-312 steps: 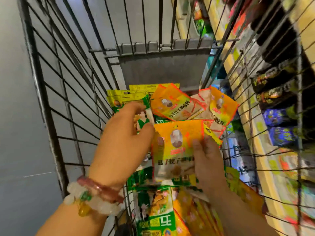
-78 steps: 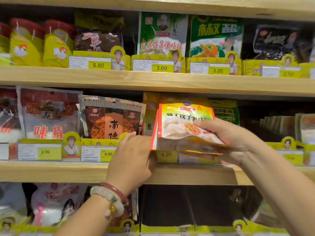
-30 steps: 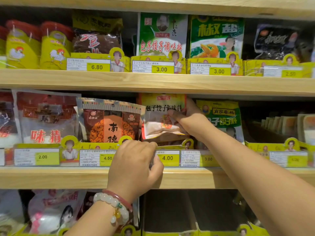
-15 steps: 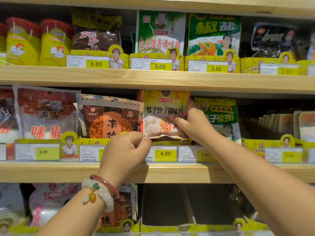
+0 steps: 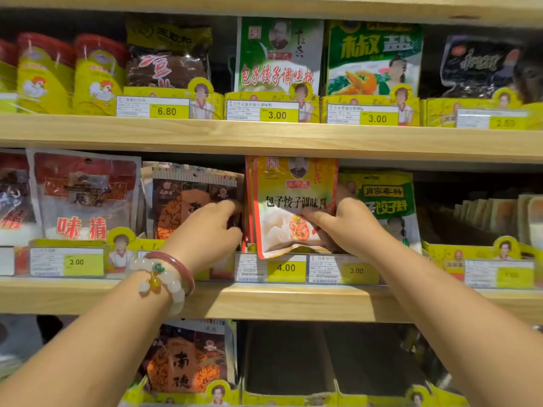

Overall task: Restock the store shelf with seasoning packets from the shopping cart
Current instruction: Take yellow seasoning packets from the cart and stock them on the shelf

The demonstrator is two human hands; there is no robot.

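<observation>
Packets seated upright on the middle shelf [image 5: 293, 301]

Right hand [image 5: 349, 227] pinches the yellow seasoning packets [image 5: 289, 198] at their right edge; left hand [image 5: 205, 230], fingers curled, touches their left side.

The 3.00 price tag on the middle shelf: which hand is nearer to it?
Right. The right hand is just above the 3.00 price tag; the left hand is further left.

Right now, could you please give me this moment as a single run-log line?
stage: shelving | right hand: pinches yellow seasoning packet, upright on middle shelf | left hand: at packet's left edge, grip unclear | slot tag: 4.00
</observation>
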